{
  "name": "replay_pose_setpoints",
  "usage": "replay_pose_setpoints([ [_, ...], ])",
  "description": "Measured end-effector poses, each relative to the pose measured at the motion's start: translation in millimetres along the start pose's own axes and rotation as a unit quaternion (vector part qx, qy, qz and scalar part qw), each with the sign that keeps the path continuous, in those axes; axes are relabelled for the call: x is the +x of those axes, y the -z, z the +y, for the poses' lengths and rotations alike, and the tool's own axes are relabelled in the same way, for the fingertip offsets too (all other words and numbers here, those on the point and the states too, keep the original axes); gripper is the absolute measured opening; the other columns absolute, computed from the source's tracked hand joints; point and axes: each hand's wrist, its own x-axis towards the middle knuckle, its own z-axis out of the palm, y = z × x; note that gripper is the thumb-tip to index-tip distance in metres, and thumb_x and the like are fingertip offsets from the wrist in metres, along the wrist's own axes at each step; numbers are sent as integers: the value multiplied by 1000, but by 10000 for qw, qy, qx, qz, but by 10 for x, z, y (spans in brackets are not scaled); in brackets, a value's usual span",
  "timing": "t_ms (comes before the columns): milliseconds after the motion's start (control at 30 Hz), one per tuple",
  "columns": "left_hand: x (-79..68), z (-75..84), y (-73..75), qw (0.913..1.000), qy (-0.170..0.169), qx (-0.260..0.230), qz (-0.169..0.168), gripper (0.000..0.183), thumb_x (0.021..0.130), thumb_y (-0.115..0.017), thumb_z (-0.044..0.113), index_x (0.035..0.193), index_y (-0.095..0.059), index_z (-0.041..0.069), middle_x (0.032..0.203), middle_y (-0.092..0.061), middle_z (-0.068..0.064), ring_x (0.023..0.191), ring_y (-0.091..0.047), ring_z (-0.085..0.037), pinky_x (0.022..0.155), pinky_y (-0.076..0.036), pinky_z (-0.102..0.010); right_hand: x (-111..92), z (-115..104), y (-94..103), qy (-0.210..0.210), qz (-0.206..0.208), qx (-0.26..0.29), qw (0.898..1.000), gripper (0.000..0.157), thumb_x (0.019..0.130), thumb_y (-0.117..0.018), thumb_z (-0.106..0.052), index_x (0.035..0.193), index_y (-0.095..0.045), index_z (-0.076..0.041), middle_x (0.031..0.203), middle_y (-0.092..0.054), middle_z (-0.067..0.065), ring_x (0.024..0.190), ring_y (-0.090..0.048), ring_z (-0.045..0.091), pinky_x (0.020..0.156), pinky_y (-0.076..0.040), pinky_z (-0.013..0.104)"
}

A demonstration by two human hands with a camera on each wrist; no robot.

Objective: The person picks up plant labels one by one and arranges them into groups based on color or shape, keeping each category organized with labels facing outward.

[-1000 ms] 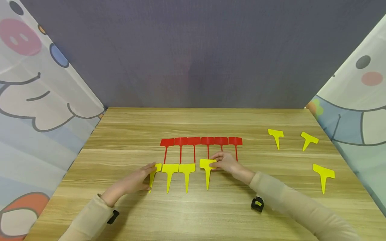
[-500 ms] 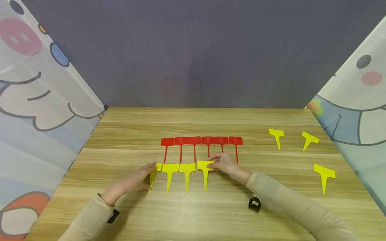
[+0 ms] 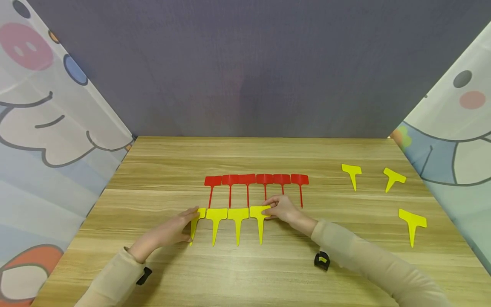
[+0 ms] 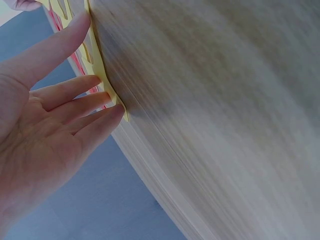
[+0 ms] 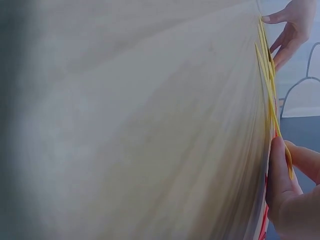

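My left hand point(image 3: 170, 230) rests with extended fingers on the leftmost yellow T-shaped plant label point(image 3: 200, 214) of a row on the table. In the left wrist view, its fingertips point(image 4: 116, 111) touch the label's head and the thumb lies near the stake end. Between thumb and fingers, my right hand point(image 3: 287, 210) pinches another yellow plant label point(image 3: 259, 218) by its head's right end, stake toward me. In the right wrist view this label point(image 5: 272, 107) looks tilted, its stake end raised off the table. Two more yellow labels point(image 3: 216, 215) lie side by side between the hands.
Several red plant labels point(image 3: 246, 179) form a row just behind the yellow ones; the right hand covers some of their stems. Three loose yellow labels point(image 3: 412, 219) lie apart at the right of the wooden table point(image 3: 245, 277). A grey panel point(image 3: 245, 68) stands behind.
My right hand has moved left and slightly toward me with its yellow plant label, narrowing the gap to the row. The left hand stays in place.
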Motion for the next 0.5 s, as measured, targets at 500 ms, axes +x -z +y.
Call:
replay_pose_setpoints([
  [500,-3,6,9,10000,25,12,-10,66,68,-73,7,124,-42,-11,137,-29,-26,122,-32,-41,95,-34,-50,11,29,-27,302,8,-286,9991,23,72,-64,11,95,-61,13,58,-45,5,51,-55,14,58,-54,31],
])
